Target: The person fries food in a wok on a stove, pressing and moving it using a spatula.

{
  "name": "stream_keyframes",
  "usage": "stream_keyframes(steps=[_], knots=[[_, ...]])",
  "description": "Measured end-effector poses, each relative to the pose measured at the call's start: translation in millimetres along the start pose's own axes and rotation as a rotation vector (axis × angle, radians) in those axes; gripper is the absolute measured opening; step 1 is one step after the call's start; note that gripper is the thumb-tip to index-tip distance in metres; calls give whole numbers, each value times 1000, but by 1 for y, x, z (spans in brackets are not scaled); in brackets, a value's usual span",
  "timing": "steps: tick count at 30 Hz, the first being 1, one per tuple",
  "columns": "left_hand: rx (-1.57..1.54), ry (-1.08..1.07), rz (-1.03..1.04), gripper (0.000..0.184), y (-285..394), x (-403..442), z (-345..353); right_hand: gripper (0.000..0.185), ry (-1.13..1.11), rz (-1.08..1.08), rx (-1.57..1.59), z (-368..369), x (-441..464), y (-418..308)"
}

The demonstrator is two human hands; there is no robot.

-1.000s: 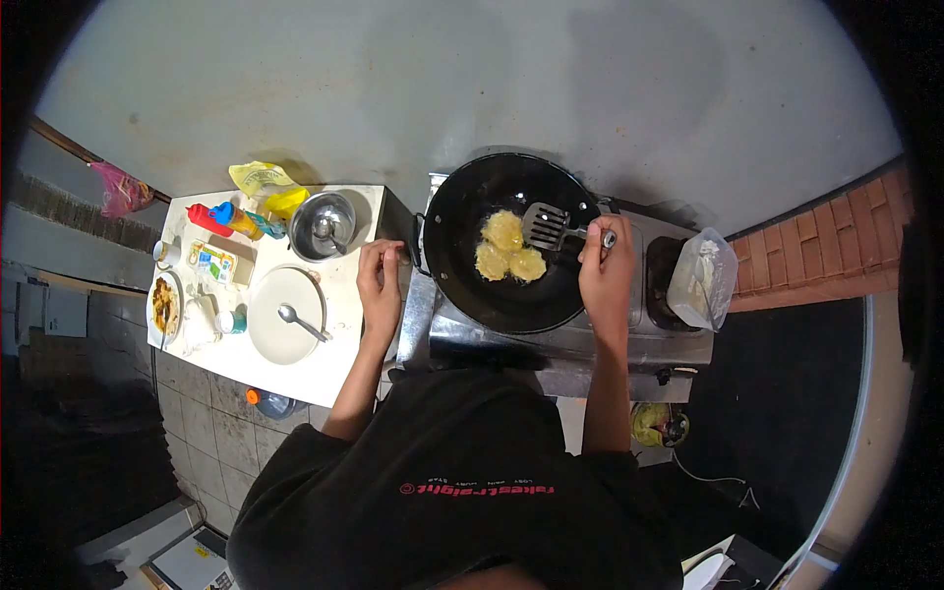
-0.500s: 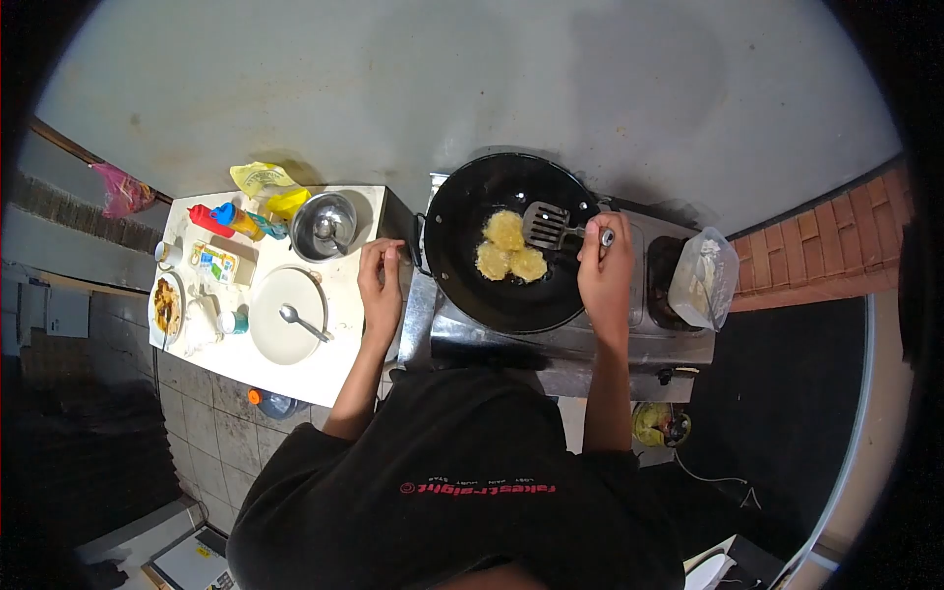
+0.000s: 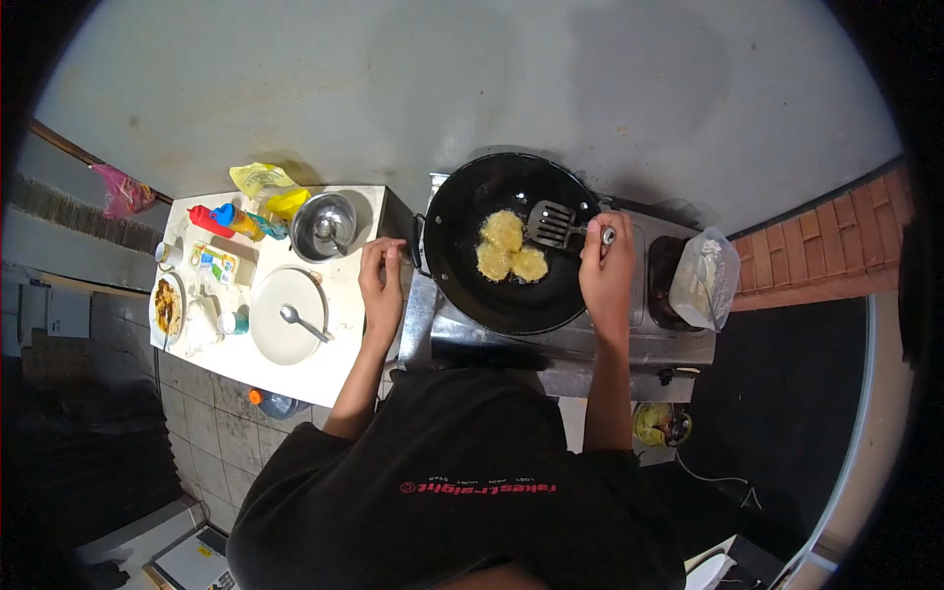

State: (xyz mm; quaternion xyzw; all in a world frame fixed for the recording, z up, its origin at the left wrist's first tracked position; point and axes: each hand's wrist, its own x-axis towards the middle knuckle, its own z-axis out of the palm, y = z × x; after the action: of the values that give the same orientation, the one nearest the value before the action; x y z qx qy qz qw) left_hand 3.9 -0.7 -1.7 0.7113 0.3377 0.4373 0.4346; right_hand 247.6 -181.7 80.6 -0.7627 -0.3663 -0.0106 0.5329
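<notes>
My right hand is closed around the handle of a slotted spatula, its metal blade tilted inside a black wok. Three golden fritters lie close together in the wok, just left of the blade. At the wok's left side, my left hand is held with loosely bent fingers, thumb apart. Its fingertips come close to the wok's side handle; whether they touch it I cannot tell. Nothing shows in that hand.
The wok stands on a metal stove. A plastic tub sits at the right. On the white table at left are a plate with a spoon, a metal bowl, sauce bottles and a food dish.
The spatula blade has shifted slightly right and down, apart from the top fritter. The fritters have barely moved. My left hand stays in place.
</notes>
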Motion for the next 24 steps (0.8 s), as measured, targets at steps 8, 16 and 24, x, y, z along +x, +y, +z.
stream_keyframes(steps=[8,16,24], knots=[[37,-5,7,23,4,0,0,9,-24,-2,-16,-1,-2,5],[27,5,2,22,3,-1,-1,10,-22,-39,-61,-3,-1,-2],[31,5,2,21,4,-2,-1,10,-32,73,76,-4,-4,-7]])
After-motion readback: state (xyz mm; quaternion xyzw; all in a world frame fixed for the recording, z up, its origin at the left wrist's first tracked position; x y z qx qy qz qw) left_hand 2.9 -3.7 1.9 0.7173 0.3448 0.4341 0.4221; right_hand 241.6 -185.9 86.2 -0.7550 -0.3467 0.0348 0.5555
